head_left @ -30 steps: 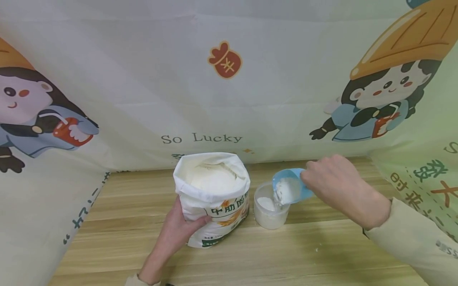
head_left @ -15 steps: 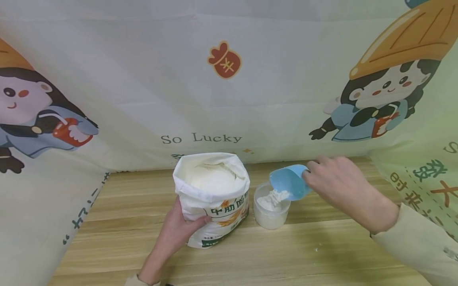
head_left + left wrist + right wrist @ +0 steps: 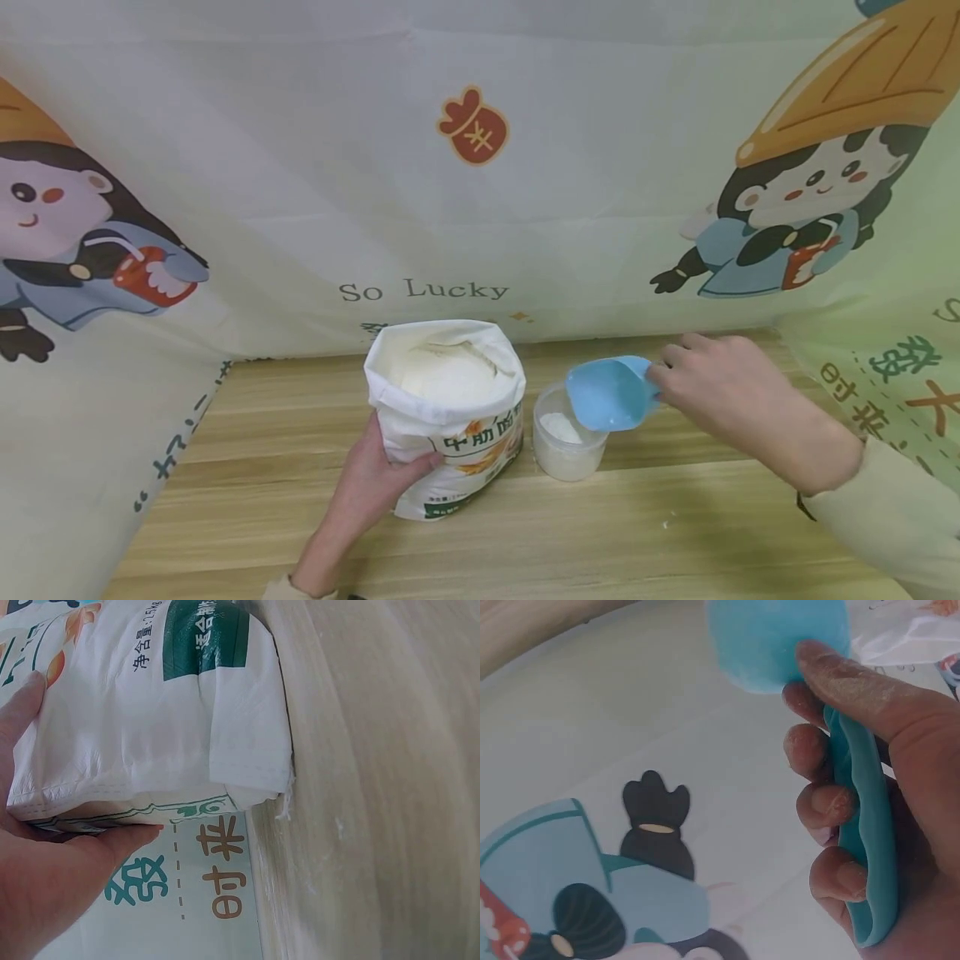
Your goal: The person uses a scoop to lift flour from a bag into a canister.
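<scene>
An open white flour bag point(image 3: 420, 446) stands upright on the table, white flour point(image 3: 450, 375) showing at its mouth. My left hand point(image 3: 378, 475) grips its lower left side, thumb across the front; the left wrist view shows the fingers round the bag point(image 3: 150, 727). Right of the bag is a clear plastic tub point(image 3: 568, 458) with flour inside. My right hand point(image 3: 720, 392) holds a blue scoop point(image 3: 611, 396) tilted over the tub's right rim, its bowl without visible flour. In the right wrist view the fingers curl round the scoop's handle point(image 3: 870, 832), and flour dusts the thumb point(image 3: 855, 686).
A wooden table point(image 3: 525, 550) lies under everything, with a few white specks point(image 3: 666, 525) at its front right. Printed cloth point(image 3: 300, 183) with cartoon figures hangs behind and along both sides.
The flour in the scoop has tipped out into the tub. The scoop has turned over and then shifted slightly right and down. My left hand and the bag have stayed put.
</scene>
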{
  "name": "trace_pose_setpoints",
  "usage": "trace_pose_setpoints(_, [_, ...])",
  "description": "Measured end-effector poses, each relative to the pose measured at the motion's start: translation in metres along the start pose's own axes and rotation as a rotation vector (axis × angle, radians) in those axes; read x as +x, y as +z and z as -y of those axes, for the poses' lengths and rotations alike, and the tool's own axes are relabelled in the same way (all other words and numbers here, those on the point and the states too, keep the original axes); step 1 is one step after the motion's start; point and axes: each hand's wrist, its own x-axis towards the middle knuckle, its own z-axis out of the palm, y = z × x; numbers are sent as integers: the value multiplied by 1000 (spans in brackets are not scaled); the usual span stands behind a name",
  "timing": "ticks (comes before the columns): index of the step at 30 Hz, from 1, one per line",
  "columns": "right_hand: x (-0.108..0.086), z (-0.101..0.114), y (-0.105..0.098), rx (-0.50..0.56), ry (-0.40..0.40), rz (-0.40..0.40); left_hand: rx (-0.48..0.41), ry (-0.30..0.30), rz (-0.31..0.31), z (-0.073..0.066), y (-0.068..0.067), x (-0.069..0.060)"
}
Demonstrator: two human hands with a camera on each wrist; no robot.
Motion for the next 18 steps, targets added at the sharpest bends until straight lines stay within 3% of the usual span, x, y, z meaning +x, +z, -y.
trace_pose_setpoints(8, [-19, -8, 11, 159, 131, 14, -13, 20, -1, 0, 0, 0])
trace_pose_setpoints(18, [-44, -17, 18, 350, 237, 47, -18, 27, 4, 2, -2, 0])
